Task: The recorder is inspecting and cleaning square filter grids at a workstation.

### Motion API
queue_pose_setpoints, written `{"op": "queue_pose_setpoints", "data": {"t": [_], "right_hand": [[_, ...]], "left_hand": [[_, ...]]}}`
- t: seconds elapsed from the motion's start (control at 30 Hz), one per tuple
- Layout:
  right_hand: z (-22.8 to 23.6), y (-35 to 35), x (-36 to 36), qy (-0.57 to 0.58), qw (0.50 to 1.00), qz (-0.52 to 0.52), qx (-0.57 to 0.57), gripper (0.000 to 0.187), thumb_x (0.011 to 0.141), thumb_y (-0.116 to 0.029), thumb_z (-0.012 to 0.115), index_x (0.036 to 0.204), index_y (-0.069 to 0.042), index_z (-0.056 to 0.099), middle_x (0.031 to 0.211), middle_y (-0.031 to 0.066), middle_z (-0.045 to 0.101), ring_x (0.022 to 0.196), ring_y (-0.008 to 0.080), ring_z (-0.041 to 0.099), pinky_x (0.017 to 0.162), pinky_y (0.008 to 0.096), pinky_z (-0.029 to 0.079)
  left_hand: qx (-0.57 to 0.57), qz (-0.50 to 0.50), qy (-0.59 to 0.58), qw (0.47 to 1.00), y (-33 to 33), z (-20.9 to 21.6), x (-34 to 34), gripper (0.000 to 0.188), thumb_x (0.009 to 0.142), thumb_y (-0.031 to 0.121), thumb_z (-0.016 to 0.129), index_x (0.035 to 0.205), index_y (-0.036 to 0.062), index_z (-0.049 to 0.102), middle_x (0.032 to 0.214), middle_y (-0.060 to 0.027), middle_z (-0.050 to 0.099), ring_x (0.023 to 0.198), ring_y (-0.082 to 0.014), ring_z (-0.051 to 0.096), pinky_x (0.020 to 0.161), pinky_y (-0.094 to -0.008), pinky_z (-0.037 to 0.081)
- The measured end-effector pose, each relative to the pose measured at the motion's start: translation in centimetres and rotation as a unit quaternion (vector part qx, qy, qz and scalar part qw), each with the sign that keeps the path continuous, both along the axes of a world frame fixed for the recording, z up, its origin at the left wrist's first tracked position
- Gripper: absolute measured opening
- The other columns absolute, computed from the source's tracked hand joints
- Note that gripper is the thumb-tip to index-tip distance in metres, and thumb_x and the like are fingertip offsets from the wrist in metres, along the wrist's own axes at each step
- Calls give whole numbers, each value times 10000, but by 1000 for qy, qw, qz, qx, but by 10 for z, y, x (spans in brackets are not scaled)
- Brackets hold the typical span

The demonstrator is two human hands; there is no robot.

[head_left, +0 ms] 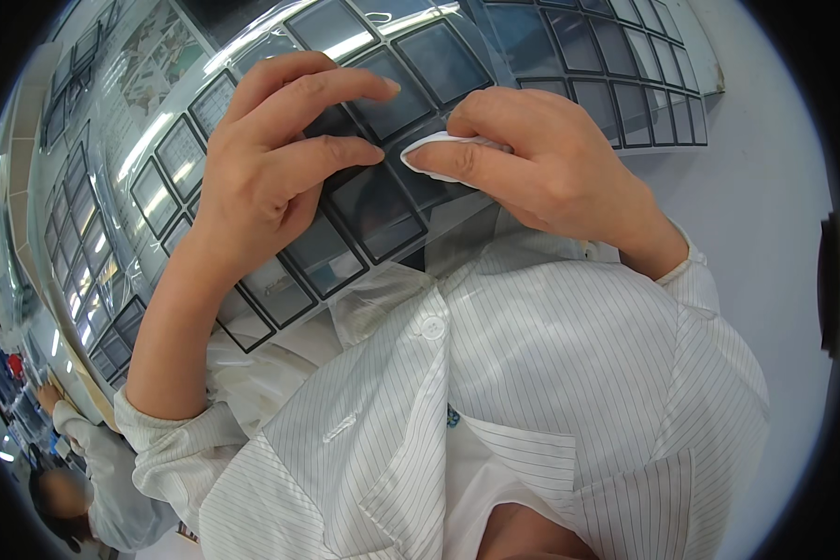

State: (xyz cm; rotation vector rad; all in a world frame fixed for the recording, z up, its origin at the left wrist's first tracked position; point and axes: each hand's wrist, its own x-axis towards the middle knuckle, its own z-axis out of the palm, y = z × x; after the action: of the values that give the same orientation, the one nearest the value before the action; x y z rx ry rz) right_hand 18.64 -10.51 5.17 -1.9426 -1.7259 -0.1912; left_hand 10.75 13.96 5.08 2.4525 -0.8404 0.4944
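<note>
Currently, the left hand [257,168] is held half open over a grid of dark-framed panes [378,213], its thumb and forefinger curved and parted with a clear gap between the tips; nothing can be seen gripped in it, and whether its fingertips touch the panes I cannot tell; the right hand [569,159], just to the right, is closed, pinching a white cloth [448,139] between thumb and bent fingers, with the cloth's folded edge pointing left toward the left thumb; the cloth lies over the near part of the grid, though its contact with the surface is hidden; a second framed grid [595,47] stretches off to the far right, ending beside a pale, smooth surface [765,177]; another grid [79,238] lies to the far left, with bright light streaks across its glossy panes; nearest of all is the wearer's striped shirt [551,345], with crumpled translucent film [378,299] between it and the grid; at the left edge another person in a pale sleeve [126,490] has an arm raised.
</note>
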Motion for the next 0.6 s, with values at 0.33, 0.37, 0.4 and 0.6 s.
{"op": "queue_pose_setpoints", "data": {"t": [0.33,0.37,0.4,0.6], "right_hand": [[-1,13,-6,16,999,-25,-16,234,782,-112,695,1012,-102,734,786,40,565,647,175,535,527,313,411],[-1,15,-6,-6,1000,-20,-6,237,769,-110,704,1004,-94,735,789,31,559,641,166,529,516,311,402],[-3,16,-6,-6,1000,-20,-7,237,769,-110,704,1004,-94,735,789,31,559,641,166,529,516,311,402],[-2,17,-1,-134,991,17,15,309,688,-107,736,993,-55,730,798,6,544,647,135,526,497,275,381]], "left_hand": [[-57,80,-14,995,2,-2,0,275,600,-147,556,747,79,610,1016,-40,678,979,-278,591,770,-348,494],[-58,81,-14,995,2,-2,0,275,600,-147,556,747,79,610,1016,-40,678,979,-278,591,770,-348,494],[-55,80,-20,995,3,-3,0,269,600,-144,560,744,79,606,1009,-38,677,971,-274,592,772,-347,492],[-45,74,-31,996,4,-3,-1,270,612,-154,545,751,67,612,1014,-50,679,982,-272,602,777,-338,496]]}}
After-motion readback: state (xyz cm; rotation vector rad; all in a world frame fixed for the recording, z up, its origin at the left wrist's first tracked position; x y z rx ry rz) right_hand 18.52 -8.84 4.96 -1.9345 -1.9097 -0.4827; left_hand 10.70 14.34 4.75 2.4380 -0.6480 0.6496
